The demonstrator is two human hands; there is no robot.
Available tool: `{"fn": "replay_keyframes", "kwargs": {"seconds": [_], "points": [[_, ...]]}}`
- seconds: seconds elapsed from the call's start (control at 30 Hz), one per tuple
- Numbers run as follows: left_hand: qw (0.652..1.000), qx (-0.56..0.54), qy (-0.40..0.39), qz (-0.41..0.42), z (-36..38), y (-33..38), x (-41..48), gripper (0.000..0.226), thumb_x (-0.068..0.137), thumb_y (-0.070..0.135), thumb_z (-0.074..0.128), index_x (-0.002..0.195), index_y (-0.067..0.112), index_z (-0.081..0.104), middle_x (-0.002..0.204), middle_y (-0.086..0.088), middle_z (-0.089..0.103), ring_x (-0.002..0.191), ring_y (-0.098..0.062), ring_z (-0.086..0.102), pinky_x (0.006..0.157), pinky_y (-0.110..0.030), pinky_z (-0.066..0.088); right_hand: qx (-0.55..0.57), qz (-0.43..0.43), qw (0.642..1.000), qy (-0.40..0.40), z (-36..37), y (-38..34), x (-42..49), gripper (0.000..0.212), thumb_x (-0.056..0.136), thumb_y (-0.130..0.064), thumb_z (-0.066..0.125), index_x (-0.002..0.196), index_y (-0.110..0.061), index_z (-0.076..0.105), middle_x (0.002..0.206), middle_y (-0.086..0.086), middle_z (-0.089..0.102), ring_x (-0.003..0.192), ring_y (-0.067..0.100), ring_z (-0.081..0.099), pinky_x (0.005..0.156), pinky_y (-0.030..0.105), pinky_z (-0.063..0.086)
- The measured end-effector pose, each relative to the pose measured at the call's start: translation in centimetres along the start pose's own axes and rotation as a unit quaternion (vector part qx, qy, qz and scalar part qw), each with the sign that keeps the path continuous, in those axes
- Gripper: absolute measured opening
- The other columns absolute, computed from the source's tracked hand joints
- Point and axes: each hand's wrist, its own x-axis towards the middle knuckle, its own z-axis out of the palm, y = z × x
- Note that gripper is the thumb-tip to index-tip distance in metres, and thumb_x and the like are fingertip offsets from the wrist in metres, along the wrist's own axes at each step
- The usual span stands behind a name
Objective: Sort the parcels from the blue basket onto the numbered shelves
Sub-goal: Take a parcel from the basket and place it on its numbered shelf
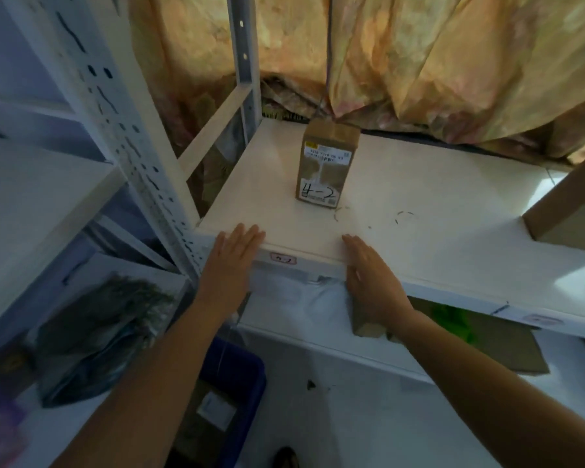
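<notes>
Ten fingers (pixel 247 235) straight and released, holding nothing, laid over the near edge of the white shelf (pixel 436 224). Left hand (pixel 232 255) beside the left post, right hand (pixel 368 268) just right of the small edge tag (pixel 283 259). Brown box (pixel 326 163) marked 4-2 upright toward the far edge, well apart from both. Likely placed; reach down to the blue basket (pixel 250 373) below, reading the next number before lifting.
</notes>
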Motion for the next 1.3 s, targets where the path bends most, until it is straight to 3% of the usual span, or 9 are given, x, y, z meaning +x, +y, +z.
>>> {"fn": "replay_keyframes", "kwargs": {"seconds": [0.17, 0.33, 0.4, 0.47, 0.57, 0.7, 0.97, 1.13, 1.3], "points": [[0.997, 0.031, 0.002, -0.064, -1.1, 0.0, -1.0, 0.082, 0.080, -0.002, 0.060, 0.150, 0.012, 0.020, 0.158, -0.007, 0.016, 0.147, -0.026, 0.012, 0.119, -0.046, 0.005, -0.175, -0.097, 0.979, -0.026, -2.6, -0.8, 0.4, 0.070, 0.091, -0.002, 0.045, 0.152, -0.021, 0.016, 0.160, -0.001, 0.015, 0.148, 0.017, 0.010, 0.123, 0.036, 0.007], [0.989, -0.012, -0.092, -0.116, -2.7, 1.3, -2.0, 0.080, 0.089, 0.008, 0.052, 0.152, 0.014, 0.003, 0.160, -0.003, -0.002, 0.148, -0.022, 0.000, 0.120, -0.045, 0.003, -0.182, -0.140, 0.973, -0.029, -3.2, -2.4, -0.4, 0.070, 0.089, 0.000, 0.044, 0.151, -0.020, 0.019, 0.160, -0.001, 0.015, 0.148, 0.017, 0.009, 0.123, 0.036, 0.006], [0.988, -0.015, -0.103, -0.114, -3.1, 1.5, -3.5, 0.074, 0.089, 0.004, 0.050, 0.151, 0.012, 0.010, 0.160, -0.008, 0.005, 0.146, -0.028, 0.011, 0.116, -0.049, 0.015, -0.204, -0.172, 0.963, -0.050, -3.5, -2.4, -1.3, 0.067, 0.091, -0.001, 0.044, 0.151, -0.021, 0.020, 0.160, -0.002, 0.013, 0.149, 0.016, 0.007, 0.120, 0.032, 0.001], [0.989, -0.015, -0.100, -0.110, -4.0, 1.7, -5.6, 0.066, 0.087, 0.003, 0.054, 0.147, 0.006, 0.026, 0.154, -0.017, 0.024, 0.137, -0.037, 0.034, 0.106, -0.053, 0.033, -0.227, -0.201, 0.950, -0.073, -3.9, -2.0, -2.3, 0.064, 0.094, -0.002, 0.043, 0.150, -0.022, 0.021, 0.161, -0.002, 0.012, 0.149, 0.016, 0.006, 0.118, 0.030, -0.001], [0.965, 0.044, -0.187, -0.178, -6.2, 2.3, -9.3, 0.064, 0.093, 0.011, 0.047, 0.150, 0.012, 0.017, 0.154, -0.011, 0.025, 0.136, -0.029, 0.033, 0.109, -0.044, 0.032, -0.234, -0.212, 0.943, -0.101, -5.0, -2.1, -3.8, 0.063, 0.092, -0.004, 0.044, 0.149, -0.023, 0.024, 0.160, -0.002, 0.016, 0.148, 0.017, 0.011, 0.120, 0.033, 0.007], [0.951, 0.073, -0.174, -0.246, -10.0, 4.1, -13.5, 0.066, 0.090, 0.011, 0.048, 0.149, 0.021, 0.021, 0.147, -0.009, 0.038, 0.128, -0.029, 0.042, 0.100, -0.044, 0.041, -0.225, -0.232, 0.938, -0.124, -6.4, -3.8, -5.6, 0.063, 0.090, -0.011, 0.050, 0.148, -0.019, 0.028, 0.157, 0.001, 0.024, 0.144, 0.020, 0.022, 0.118, 0.034, 0.017], [0.917, 0.089, -0.175, -0.346, -16.4, 7.6, -24.5, 0.061, 0.097, 0.018, 0.042, 0.151, 0.013, 0.014, 0.155, -0.011, 0.024, 0.139, -0.027, 0.030, 0.113, -0.038, 0.027, -0.235, -0.340, 0.888, -0.204, -4.7, -11.3, -10.5, 0.061, 0.091, -0.019, 0.056, 0.147, -0.015, 0.031, 0.156, 0.005, 0.026, 0.141, 0.025, 0.028, 0.115, 0.039, 0.025], [0.892, 0.089, -0.142, -0.421, -18.4, 7.6, -32.5, 0.056, 0.098, 0.008, 0.038, 0.149, 0.012, 0.018, 0.150, -0.013, 0.033, 0.131, -0.028, 0.040, 0.105, -0.034, 0.033, -0.234, -0.393, 0.857, -0.237, -1.1, -15.6, -13.5, 0.052, 0.093, -0.019, 0.052, 0.143, -0.015, 0.037, 0.154, 0.006, 0.029, 0.139, 0.028, 0.031, 0.112, 0.042, 0.032], [0.843, 0.095, -0.227, -0.478, -17.8, 7.4, -39.1, 0.064, 0.095, 0.015, 0.041, 0.151, 0.022, 0.011, 0.157, -0.006, 0.020, 0.139, -0.025, 0.029, 0.106, -0.037, 0.033, -0.253, -0.397, 0.835, -0.285, 5.4, -18.4, -15.8, 0.045, 0.094, -0.018, 0.046, 0.138, -0.017, 0.041, 0.145, 0.006, 0.039, 0.131, 0.028, 0.040, 0.107, 0.044, 0.037]]}}
